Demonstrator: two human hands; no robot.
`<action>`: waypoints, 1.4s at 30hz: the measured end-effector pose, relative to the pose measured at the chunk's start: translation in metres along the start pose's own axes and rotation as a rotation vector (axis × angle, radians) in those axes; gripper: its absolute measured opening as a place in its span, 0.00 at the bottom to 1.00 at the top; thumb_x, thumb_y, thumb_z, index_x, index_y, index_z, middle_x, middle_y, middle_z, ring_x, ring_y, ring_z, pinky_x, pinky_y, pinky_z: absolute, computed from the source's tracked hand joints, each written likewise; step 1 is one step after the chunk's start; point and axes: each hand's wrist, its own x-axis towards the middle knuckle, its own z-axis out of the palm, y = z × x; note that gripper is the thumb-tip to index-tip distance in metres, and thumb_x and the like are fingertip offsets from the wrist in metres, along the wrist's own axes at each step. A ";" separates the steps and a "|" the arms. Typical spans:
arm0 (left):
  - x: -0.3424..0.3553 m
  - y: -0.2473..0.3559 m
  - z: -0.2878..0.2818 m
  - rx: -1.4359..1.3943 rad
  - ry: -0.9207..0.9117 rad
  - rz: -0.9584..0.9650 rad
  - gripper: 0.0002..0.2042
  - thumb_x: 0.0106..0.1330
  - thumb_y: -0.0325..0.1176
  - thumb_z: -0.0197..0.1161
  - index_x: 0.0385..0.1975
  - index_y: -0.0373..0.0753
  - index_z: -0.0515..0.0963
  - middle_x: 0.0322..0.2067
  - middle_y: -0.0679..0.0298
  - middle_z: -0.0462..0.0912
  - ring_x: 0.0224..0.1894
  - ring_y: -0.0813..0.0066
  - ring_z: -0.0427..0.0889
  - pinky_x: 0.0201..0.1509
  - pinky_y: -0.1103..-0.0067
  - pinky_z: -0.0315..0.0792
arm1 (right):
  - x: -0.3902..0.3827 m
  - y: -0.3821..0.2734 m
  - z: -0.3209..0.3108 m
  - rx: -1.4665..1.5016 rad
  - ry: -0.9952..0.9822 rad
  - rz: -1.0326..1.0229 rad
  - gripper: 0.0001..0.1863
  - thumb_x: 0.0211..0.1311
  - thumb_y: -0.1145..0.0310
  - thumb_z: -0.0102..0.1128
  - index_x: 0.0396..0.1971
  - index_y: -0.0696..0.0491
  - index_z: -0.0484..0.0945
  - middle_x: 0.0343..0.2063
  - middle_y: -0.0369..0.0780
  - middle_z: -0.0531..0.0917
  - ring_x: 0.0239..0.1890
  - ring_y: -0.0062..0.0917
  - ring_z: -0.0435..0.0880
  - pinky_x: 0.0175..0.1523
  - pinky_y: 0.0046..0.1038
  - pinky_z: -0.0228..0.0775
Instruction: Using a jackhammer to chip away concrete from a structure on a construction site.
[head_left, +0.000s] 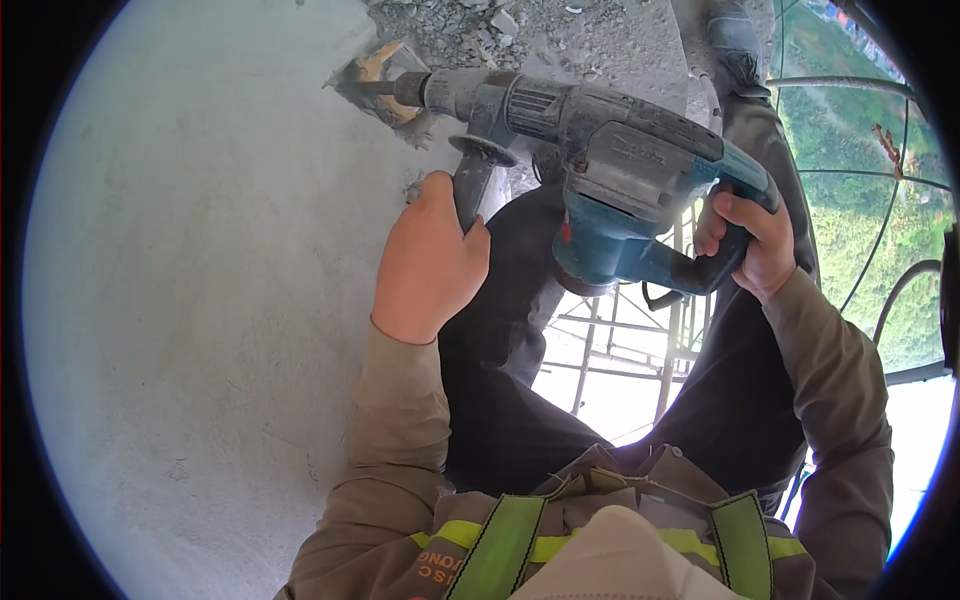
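Blue-grey rotary hammer [610, 170] held level against pale concrete wall [200, 280], bit [375, 88] in broken hole, left hand [428, 265] grip closed on side handle [475, 185], right hand [752, 240] grip closed on rear handle, rubble [450, 30] beyond.

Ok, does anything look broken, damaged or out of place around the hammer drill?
Yes. The concrete wall is broken open at the drill bit, a ragged hole with rubble beside it. The rest of the wall looks smooth. The left hand grips the side handle; the right hand grips the hammer drill.
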 end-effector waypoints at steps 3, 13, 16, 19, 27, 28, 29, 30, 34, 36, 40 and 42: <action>-0.004 -0.001 -0.008 0.050 -0.036 -0.021 0.16 0.60 0.27 0.67 0.41 0.29 0.67 0.28 0.40 0.79 0.35 0.35 0.80 0.37 0.54 0.72 | -0.010 0.012 0.010 0.008 0.008 -0.004 0.08 0.62 0.68 0.59 0.32 0.56 0.71 0.20 0.38 0.71 0.20 0.27 0.76 0.30 0.32 0.74; -0.007 -0.011 -0.031 -0.017 0.043 -0.075 0.10 0.61 0.28 0.61 0.40 0.32 0.74 0.27 0.46 0.79 0.32 0.43 0.80 0.36 0.62 0.72 | -0.046 -0.037 0.075 -0.166 0.048 -0.087 0.09 0.59 0.67 0.58 0.27 0.57 0.70 0.20 0.39 0.72 0.18 0.25 0.74 0.29 0.29 0.71; -0.011 -0.015 -0.038 -0.064 0.060 -0.096 0.10 0.59 0.28 0.61 0.38 0.30 0.75 0.30 0.42 0.80 0.36 0.36 0.79 0.38 0.56 0.72 | -0.062 -0.040 0.095 -0.207 0.051 -0.070 0.09 0.57 0.69 0.59 0.28 0.58 0.70 0.21 0.41 0.74 0.19 0.26 0.74 0.29 0.28 0.68; -0.010 -0.016 -0.051 -0.034 -0.011 -0.207 0.10 0.58 0.28 0.61 0.38 0.30 0.77 0.31 0.41 0.81 0.37 0.36 0.80 0.40 0.57 0.73 | -0.078 -0.037 0.114 -0.098 0.067 -0.065 0.07 0.56 0.74 0.60 0.31 0.60 0.74 0.21 0.40 0.77 0.21 0.23 0.76 0.29 0.26 0.68; -0.013 -0.029 -0.056 0.029 0.095 -0.102 0.13 0.56 0.26 0.60 0.41 0.30 0.80 0.32 0.42 0.82 0.38 0.38 0.81 0.41 0.59 0.74 | -0.090 -0.036 0.131 -0.212 -0.003 -0.077 0.07 0.58 0.72 0.58 0.31 0.60 0.73 0.21 0.42 0.78 0.22 0.26 0.77 0.31 0.26 0.68; -0.013 -0.028 -0.058 0.030 0.097 -0.100 0.13 0.56 0.26 0.60 0.41 0.30 0.80 0.32 0.42 0.82 0.38 0.38 0.81 0.41 0.59 0.74 | -0.091 -0.034 0.131 -0.201 -0.004 -0.058 0.07 0.58 0.72 0.58 0.31 0.60 0.73 0.21 0.42 0.78 0.22 0.26 0.78 0.31 0.26 0.68; -0.012 -0.028 -0.059 0.038 0.079 -0.112 0.14 0.56 0.26 0.60 0.41 0.30 0.80 0.33 0.42 0.82 0.38 0.38 0.81 0.41 0.59 0.74 | -0.092 -0.033 0.131 -0.191 -0.006 -0.039 0.06 0.58 0.72 0.58 0.30 0.60 0.73 0.21 0.42 0.79 0.22 0.26 0.78 0.31 0.26 0.68; -0.012 -0.028 -0.060 0.045 0.061 -0.124 0.14 0.56 0.26 0.60 0.42 0.30 0.80 0.33 0.42 0.82 0.39 0.38 0.82 0.41 0.59 0.75 | -0.093 -0.032 0.133 -0.190 -0.005 -0.041 0.06 0.58 0.72 0.58 0.30 0.60 0.73 0.21 0.42 0.79 0.22 0.26 0.78 0.31 0.26 0.68; -0.010 -0.032 -0.064 0.050 0.023 -0.154 0.15 0.55 0.26 0.61 0.44 0.30 0.80 0.34 0.41 0.83 0.40 0.39 0.82 0.42 0.60 0.75 | -0.099 -0.024 0.141 -0.158 0.022 -0.037 0.04 0.58 0.75 0.58 0.29 0.60 0.74 0.22 0.42 0.79 0.23 0.25 0.79 0.31 0.26 0.69; -0.010 -0.035 -0.066 0.049 0.015 -0.166 0.16 0.55 0.26 0.61 0.44 0.30 0.81 0.35 0.41 0.83 0.40 0.39 0.82 0.43 0.60 0.76 | -0.102 -0.015 0.144 -0.159 0.001 -0.097 0.04 0.57 0.77 0.58 0.31 0.60 0.75 0.22 0.42 0.80 0.23 0.24 0.79 0.30 0.26 0.69; -0.010 -0.041 -0.068 0.066 0.031 -0.137 0.16 0.56 0.27 0.61 0.45 0.30 0.81 0.36 0.41 0.83 0.41 0.38 0.82 0.43 0.60 0.76 | -0.107 -0.008 0.151 -0.183 -0.026 -0.158 0.05 0.57 0.78 0.59 0.34 0.59 0.75 0.23 0.42 0.80 0.24 0.24 0.79 0.30 0.26 0.70; -0.009 -0.045 -0.067 0.072 0.036 -0.128 0.16 0.56 0.27 0.62 0.45 0.31 0.81 0.36 0.41 0.83 0.42 0.38 0.82 0.44 0.61 0.76 | -0.106 -0.008 0.153 -0.195 -0.036 -0.173 0.06 0.57 0.79 0.59 0.35 0.59 0.75 0.23 0.42 0.80 0.24 0.23 0.79 0.30 0.27 0.70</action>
